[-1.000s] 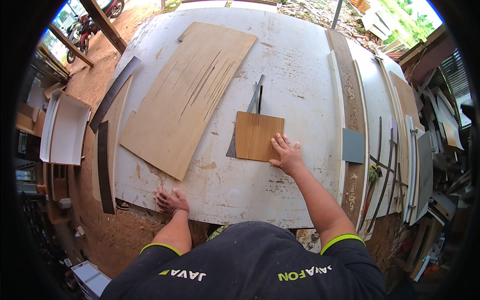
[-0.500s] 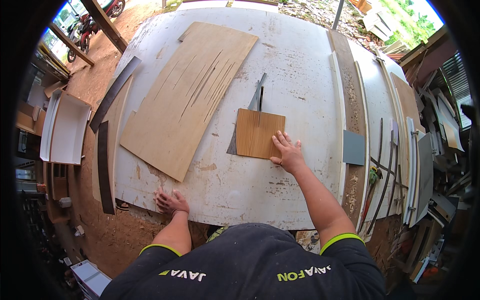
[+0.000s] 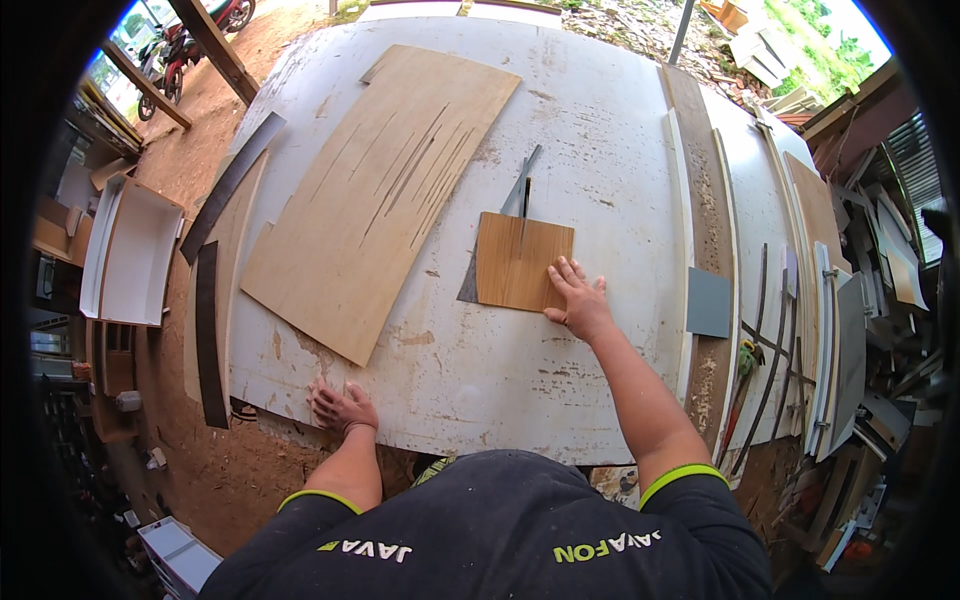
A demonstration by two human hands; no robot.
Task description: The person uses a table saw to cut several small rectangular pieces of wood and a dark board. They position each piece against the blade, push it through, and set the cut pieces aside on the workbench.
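A small brown wood-grain board (image 3: 510, 270) lies flat on the white worktable (image 3: 480, 390). My right hand (image 3: 580, 300) rests on its near right corner, fingers spread over the right edge and thumb by the near edge. A narrow dark line runs into the board from its far edge, in line with a thin dark upright piece (image 3: 526, 195), perhaps a saw blade. Beside that lies a slim grey strip (image 3: 520, 180), and a dark grey triangular offcut (image 3: 469, 280) shows along the board's left side. My left hand (image 3: 343, 406) leans on the table's near edge, fingers apart, holding nothing.
A large pale plywood sheet (image 3: 380, 190) with dark slits lies left of the board. Dark strips (image 3: 208, 330) are at the table's left edge. To the right run a long rail (image 3: 705, 200), a grey square panel (image 3: 708, 302) and several thin strips (image 3: 765, 340).
The brown board has slid slightly away from me, and my right hand has moved with it. My left hand has stayed in place.
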